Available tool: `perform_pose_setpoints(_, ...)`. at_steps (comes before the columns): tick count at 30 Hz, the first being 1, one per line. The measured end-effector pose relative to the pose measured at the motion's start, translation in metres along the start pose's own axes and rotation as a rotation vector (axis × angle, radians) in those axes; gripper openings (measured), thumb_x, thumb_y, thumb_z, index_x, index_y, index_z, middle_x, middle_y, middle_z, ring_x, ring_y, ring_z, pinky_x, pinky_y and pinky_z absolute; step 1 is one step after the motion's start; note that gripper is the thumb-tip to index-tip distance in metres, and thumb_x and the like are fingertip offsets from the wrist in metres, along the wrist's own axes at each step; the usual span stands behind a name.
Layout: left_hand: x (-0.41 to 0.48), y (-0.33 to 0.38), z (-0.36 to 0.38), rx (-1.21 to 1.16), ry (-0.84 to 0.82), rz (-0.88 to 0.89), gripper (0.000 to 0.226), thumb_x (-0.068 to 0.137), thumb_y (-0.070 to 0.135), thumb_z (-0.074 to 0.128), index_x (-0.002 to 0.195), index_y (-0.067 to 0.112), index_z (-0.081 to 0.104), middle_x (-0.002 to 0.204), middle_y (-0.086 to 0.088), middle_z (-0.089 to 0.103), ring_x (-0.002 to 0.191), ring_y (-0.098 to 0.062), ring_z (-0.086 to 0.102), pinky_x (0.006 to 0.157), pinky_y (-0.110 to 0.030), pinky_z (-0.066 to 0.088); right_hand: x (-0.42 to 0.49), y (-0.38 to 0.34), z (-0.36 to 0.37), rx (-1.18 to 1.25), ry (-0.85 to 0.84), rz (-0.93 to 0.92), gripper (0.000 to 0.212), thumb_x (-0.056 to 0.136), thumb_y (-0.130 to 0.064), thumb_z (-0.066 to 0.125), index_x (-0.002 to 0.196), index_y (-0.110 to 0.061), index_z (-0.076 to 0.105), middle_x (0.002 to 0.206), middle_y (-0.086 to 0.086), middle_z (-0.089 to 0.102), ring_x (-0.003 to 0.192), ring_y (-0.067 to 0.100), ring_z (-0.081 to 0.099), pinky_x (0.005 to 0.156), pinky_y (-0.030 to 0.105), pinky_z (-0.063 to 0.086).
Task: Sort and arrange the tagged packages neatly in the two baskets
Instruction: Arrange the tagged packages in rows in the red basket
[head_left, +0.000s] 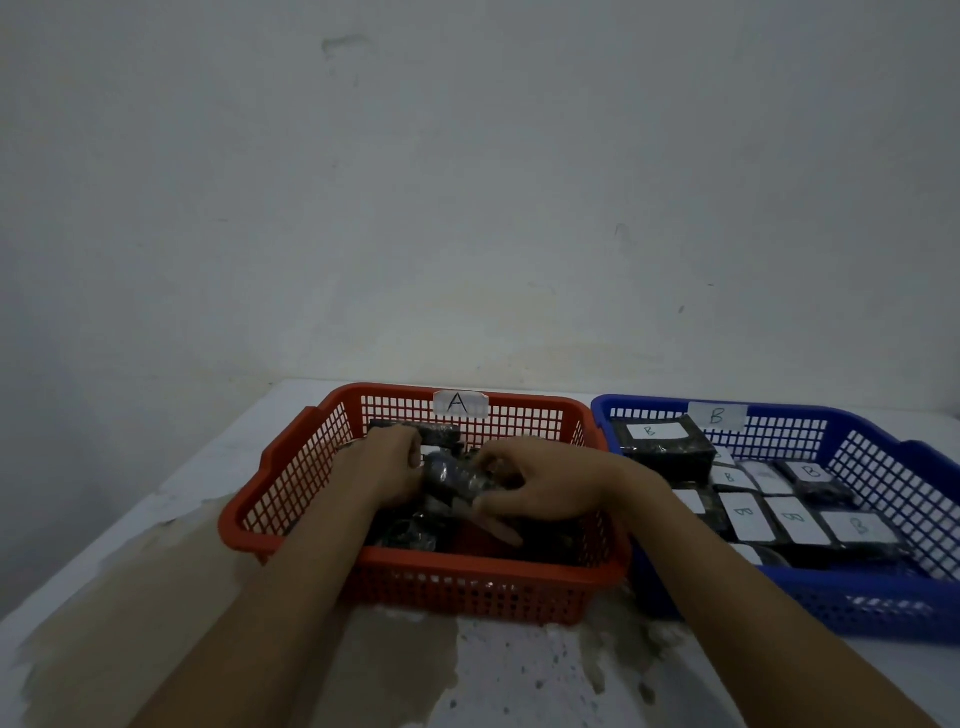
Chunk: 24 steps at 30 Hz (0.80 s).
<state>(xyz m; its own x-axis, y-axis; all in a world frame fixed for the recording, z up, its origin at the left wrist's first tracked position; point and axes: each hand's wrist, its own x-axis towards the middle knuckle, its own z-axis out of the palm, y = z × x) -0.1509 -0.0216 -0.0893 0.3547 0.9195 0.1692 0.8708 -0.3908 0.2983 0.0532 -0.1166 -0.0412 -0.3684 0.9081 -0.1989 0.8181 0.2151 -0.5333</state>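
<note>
In the lower centre of the frame, both hands work inside the red basket (467, 592) tagged A. The left hand (395, 470) curls round 1 end of a dark package (451, 475), and the right hand (543, 486) pinches the other end. The wrap looks glossy, crinkled and probably slippery, so a firm 2-handed hold seems wise, then laying it flat with the tag up. Both baskets are rigid plastic lattice. At lower right, the blue basket (857, 608) holds flat, white-tagged B packages (748, 514) in rows.
</note>
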Motion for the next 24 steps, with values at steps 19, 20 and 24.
perform_pose_setpoints(19,0.011,-0.005,-0.008,-0.279,0.227,0.068,0.014,0.084,0.02,0.071,0.086,0.024,0.058,0.089,0.007,0.062,0.082,-0.01,0.059,0.064,-0.022,0.046,-0.01,0.007,-0.025,0.709,0.417,0.046,0.032,0.103,-0.019,0.036,0.112,-0.009,0.065,0.098,0.012,0.071,0.086,0.022,0.066,0.074,0.034,0.055)
perform_pose_setpoints(20,0.016,-0.008,-0.012,-0.286,0.218,0.074,0.017,0.083,0.019,0.073,0.089,0.024,0.058,0.092,0.007,0.062,0.083,-0.009,0.058,0.064,-0.02,0.043,-0.007,0.009,-0.026,0.697,0.415,0.047,0.031,0.103,-0.02,0.037,0.113,-0.011,0.065,0.101,0.013,0.072,0.087,0.022,0.067,0.074,0.034,0.056)
perform_pose_setpoints(24,0.037,-0.026,-0.031,-0.197,0.055,0.06,0.03,0.081,0.019,0.075,0.1,0.029,0.055,0.104,0.006,0.06,0.094,-0.012,0.057,0.069,-0.016,0.044,0.01,0.015,-0.028,0.621,0.41,0.051,0.028,0.103,-0.026,0.04,0.112,-0.025,0.067,0.106,0.002,0.074,0.091,0.014,0.071,0.078,0.028,0.059)
